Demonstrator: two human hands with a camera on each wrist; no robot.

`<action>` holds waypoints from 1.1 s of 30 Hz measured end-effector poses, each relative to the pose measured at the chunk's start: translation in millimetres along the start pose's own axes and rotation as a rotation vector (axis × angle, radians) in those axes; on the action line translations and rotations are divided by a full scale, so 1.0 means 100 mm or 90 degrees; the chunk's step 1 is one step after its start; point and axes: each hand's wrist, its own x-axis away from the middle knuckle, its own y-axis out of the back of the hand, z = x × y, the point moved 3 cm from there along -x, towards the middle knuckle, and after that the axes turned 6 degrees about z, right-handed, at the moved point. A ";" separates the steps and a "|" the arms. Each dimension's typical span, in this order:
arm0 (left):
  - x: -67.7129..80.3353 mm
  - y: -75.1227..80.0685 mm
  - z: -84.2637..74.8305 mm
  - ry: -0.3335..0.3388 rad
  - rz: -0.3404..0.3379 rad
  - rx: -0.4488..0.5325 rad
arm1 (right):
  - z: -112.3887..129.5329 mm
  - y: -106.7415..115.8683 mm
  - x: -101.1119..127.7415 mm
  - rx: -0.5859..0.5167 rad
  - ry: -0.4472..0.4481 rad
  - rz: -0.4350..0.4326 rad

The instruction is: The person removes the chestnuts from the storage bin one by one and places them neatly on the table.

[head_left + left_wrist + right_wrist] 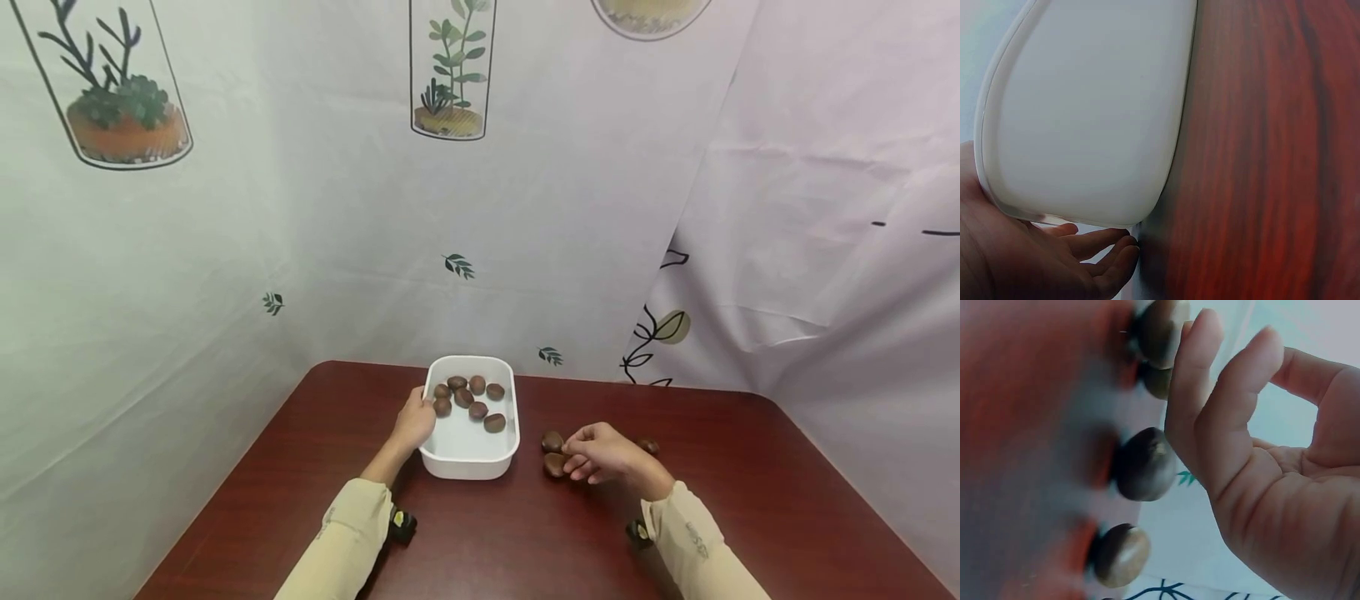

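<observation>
A white rectangular container [468, 467] holds several chestnuts [477, 410]. My left hand [415, 421] grips its left side, thumb at the rim; in the left wrist view the fingers [1107, 265] curl along the outside wall near the bottom. To the right, my right hand [603, 452] is over the table with bent fingers, fingertips right beside two chestnuts, one farther back [552, 442] and one nearer [555, 465]. No chestnut shows within its fingers in the right wrist view. There, more chestnuts [1146, 464] sit on the table below the palm.
One chestnut [648, 447] lies behind the right wrist, partly hidden. The dark red wooden table [517, 542] ends at a light printed cloth [360, 208] hung behind and along both sides. Black wrist devices [402, 527] hang under both forearms.
</observation>
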 end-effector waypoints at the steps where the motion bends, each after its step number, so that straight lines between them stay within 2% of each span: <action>1: 0.00 0.00 0.00 -0.001 -0.001 -0.001 | 0.02 0.00 -0.01 -0.002 0.001 -0.001; 10: 0.00 0.00 0.01 -0.005 -0.008 0.003 | 0.30 -0.01 -0.07 0.009 0.039 -0.007; 17: 0.02 0.01 0.02 -0.029 -0.018 -0.009 | 0.49 -0.08 -0.15 -0.008 0.071 -0.022; 21: 0.02 0.01 0.00 -0.008 -0.010 0.009 | 0.59 -0.15 -0.20 -0.010 0.093 -0.049; 28: 0.01 0.00 0.00 0.001 -0.006 0.000 | 0.78 -0.34 -0.30 -0.036 0.082 -0.119; 33: 0.03 0.00 -0.01 -0.005 -0.007 -0.001 | 0.88 -0.47 -0.40 -0.073 0.089 -0.115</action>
